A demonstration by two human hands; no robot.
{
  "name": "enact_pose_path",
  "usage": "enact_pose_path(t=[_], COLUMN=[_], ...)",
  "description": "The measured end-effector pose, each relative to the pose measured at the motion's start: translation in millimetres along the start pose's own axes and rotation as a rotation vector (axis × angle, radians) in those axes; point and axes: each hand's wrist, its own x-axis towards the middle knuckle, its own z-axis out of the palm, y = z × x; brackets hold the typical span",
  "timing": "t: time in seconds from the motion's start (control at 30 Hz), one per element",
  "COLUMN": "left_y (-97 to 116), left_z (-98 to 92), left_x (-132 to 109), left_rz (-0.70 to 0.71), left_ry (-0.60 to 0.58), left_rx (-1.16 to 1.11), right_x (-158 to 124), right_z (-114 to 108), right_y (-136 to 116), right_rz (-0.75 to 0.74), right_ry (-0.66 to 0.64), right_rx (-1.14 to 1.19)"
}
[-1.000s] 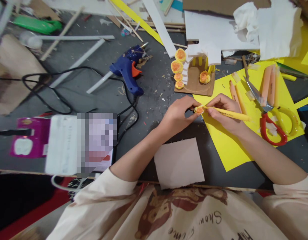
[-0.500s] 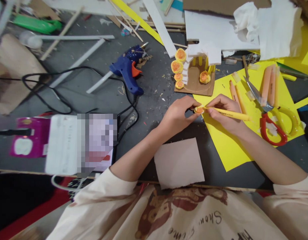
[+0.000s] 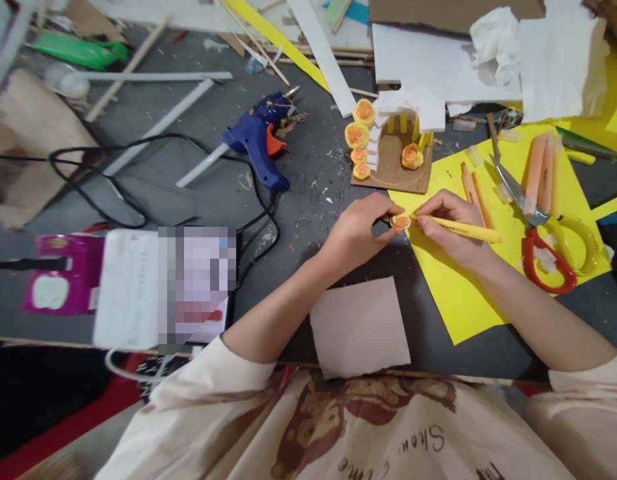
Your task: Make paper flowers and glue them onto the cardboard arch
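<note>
My left hand (image 3: 357, 230) pinches a small round orange-and-yellow flower piece (image 3: 400, 221) between its fingertips. My right hand (image 3: 451, 228) grips a yellow marker (image 3: 468, 230) with its tip against that piece. Both hands hover over the edge of a yellow paper sheet (image 3: 453, 300) on the dark table. Just beyond them stands a small cardboard model (image 3: 394, 150) with similar orange flowers stuck along its left side.
A blue glue gun (image 3: 258, 141) with a black cable lies left of the model. Red-handled scissors (image 3: 541, 250) and orange markers (image 3: 538, 170) lie on the yellow sheet at right. A white paper square (image 3: 359, 327) sits near the table's front edge. White foam strips and sticks clutter the back.
Both hands keep the same grip; only the view has shifted very slightly.
</note>
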Motion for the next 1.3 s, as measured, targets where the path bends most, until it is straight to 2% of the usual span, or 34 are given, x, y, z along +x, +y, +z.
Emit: enact_pose_path(t=[0.7,1.3], left_y=[0.6,0.3], left_z=[-0.3,-0.2], left_x=[0.0,-0.1], left_rz=[0.028,0.022], left_ry=[0.048,0.045], left_rx=[-0.022,-0.014], right_x=[-1.9,-1.4], right_z=[0.6,-0.6], right_y=[1.4,2.7], right_rz=[-0.021,-0.023], right_ry=[0.001,-0.003], right_rx=[0.001,0.007])
